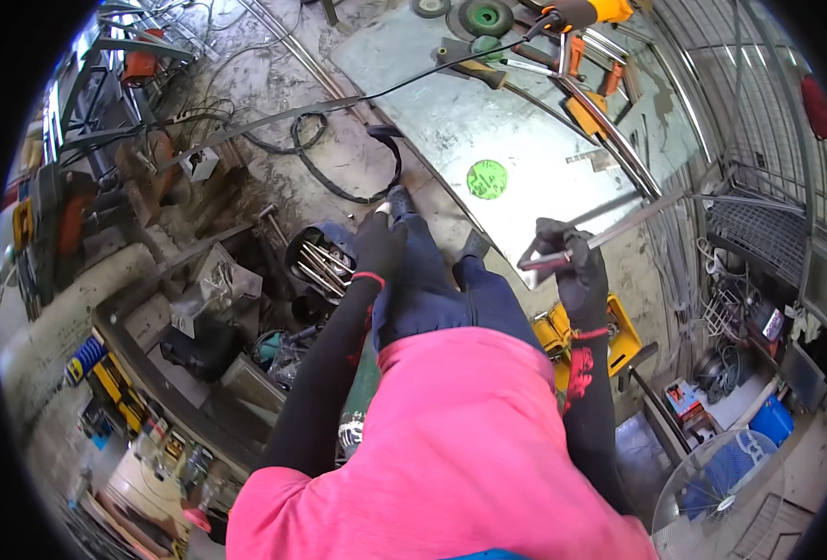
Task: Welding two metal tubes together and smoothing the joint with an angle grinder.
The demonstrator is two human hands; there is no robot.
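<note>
My right hand (572, 271), in a dark glove with a red band at the wrist, is closed round a thin metal bar (633, 222). The bar slants up to the right, over the edge of a pale metal sheet (432, 103). A reddish piece shows at the fingers; I cannot make out whether it belongs to the bar. On my left knee lies my left hand (379, 245), gloved, fingers stretched out and nothing visible in it. Beside it stands a dark container (294, 245) with several metal rods (322, 268). A round green patch (486, 179) marks the sheet.
An orange power tool (600, 11), a hammer-like tool (474, 67) and a green wheel (485, 17) lie at the far end. A black cable (315, 177) loops over the floor. Close by my right arm is a yellow case (624, 336); a fan (720, 499) stands nearer right.
</note>
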